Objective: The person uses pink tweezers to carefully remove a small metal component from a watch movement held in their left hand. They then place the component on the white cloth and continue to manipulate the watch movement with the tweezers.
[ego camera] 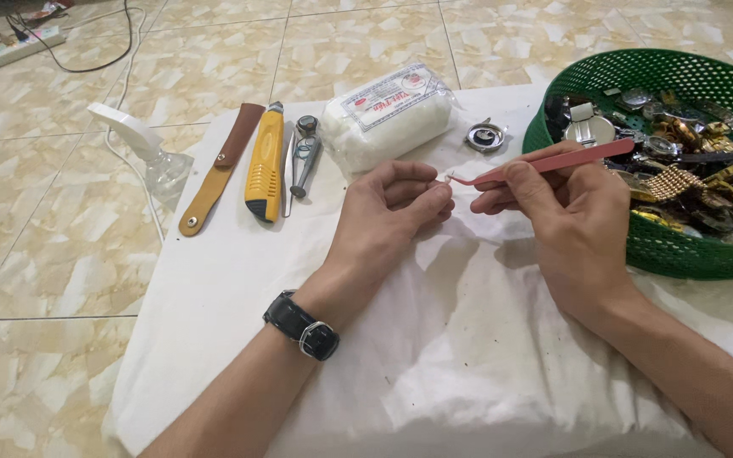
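Note:
My right hand (566, 225) grips pink curved-tip tweezers (553, 161), their tip pointing left toward my left hand. My left hand (388, 212) is curled, fingertips pinched on a tiny pale bit that the tweezer tip touches; what the bit is cannot be made out. A black wristwatch (301, 325) sits on my left wrist. Both hands hover over a white cloth (468, 339) spread on a low surface.
A green mesh basket (680, 250) with several watch parts and metal bands stands at the right. Behind the hands lie a packet of white cotton (388, 114), a round metal watch case (486, 136), a small tool (303, 153), a yellow utility knife (263, 161), a brown leather strap (218, 170). A clear blower bottle (150, 153) rests on the tiled floor.

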